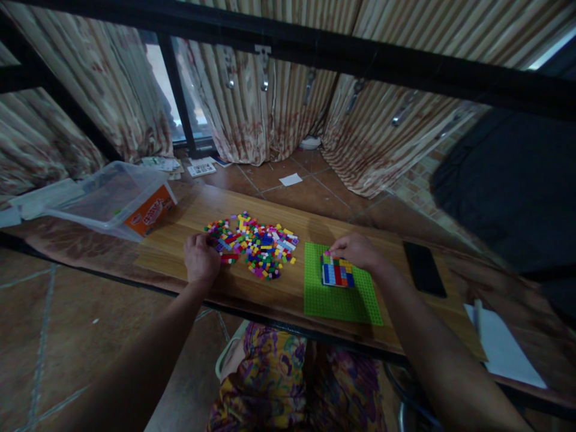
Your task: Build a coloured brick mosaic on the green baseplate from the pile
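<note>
A green studded baseplate (315,300) lies on the wooden board, bearing a flat block of toy bricks (337,275) in blue, red, white and yellow rows. My right hand (357,251) reaches over its far edge, thumb and finger pinched on a small pink toy brick (327,253) at the block's far left corner. To the left spreads a loose pile of toy bricks (265,240) in many colours. At the pile's left edge rests my left hand (201,259), fingers curled in among the bricks; what they hold, if anything, is hidden.
A clear plastic bin (108,198) with an orange label stands at the left end of the board (279,294). Right of the baseplate lie a black phone (424,268) and a white paper (508,348) with a pen-like stick (477,318). Curtains hang behind a dark rail.
</note>
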`<state>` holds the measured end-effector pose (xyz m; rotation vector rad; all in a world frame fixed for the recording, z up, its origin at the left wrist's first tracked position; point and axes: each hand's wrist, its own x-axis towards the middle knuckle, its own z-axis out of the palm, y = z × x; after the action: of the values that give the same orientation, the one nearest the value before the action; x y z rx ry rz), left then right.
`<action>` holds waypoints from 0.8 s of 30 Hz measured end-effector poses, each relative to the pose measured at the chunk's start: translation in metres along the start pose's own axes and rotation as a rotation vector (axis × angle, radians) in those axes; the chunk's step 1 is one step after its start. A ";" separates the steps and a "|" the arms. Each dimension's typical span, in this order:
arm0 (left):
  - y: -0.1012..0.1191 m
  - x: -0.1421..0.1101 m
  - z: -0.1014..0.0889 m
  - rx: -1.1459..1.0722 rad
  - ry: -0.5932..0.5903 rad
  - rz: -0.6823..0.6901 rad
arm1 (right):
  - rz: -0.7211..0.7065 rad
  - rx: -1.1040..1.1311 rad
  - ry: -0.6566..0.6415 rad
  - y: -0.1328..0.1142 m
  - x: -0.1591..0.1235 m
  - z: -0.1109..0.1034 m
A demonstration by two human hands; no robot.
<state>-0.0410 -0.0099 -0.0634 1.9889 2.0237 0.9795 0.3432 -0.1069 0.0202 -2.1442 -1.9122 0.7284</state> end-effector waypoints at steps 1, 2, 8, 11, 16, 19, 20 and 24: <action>0.000 0.000 0.000 0.002 -0.004 0.000 | 0.003 -0.003 0.003 0.000 -0.001 0.001; 0.001 0.000 -0.001 0.004 -0.007 0.001 | 0.005 -0.009 0.009 0.000 -0.001 0.001; 0.002 0.000 -0.002 -0.014 0.002 0.000 | -0.013 -0.033 0.025 -0.003 0.000 0.001; 0.001 0.000 -0.001 -0.004 -0.005 0.006 | -0.007 -0.025 -0.003 -0.004 0.000 -0.001; 0.000 0.000 0.000 0.005 -0.012 0.003 | -0.008 -0.016 -0.004 -0.014 -0.004 -0.003; 0.000 0.000 0.001 0.009 -0.010 0.000 | -0.020 -0.005 0.139 -0.035 0.000 0.004; 0.001 0.000 0.001 0.008 -0.009 -0.003 | -0.027 0.018 0.195 -0.045 0.004 0.009; 0.001 0.000 0.001 0.013 -0.004 -0.002 | -0.137 0.104 0.281 -0.086 0.026 0.039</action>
<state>-0.0400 -0.0100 -0.0637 1.9931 2.0347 0.9646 0.2508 -0.0752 0.0185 -1.9148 -1.8089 0.4623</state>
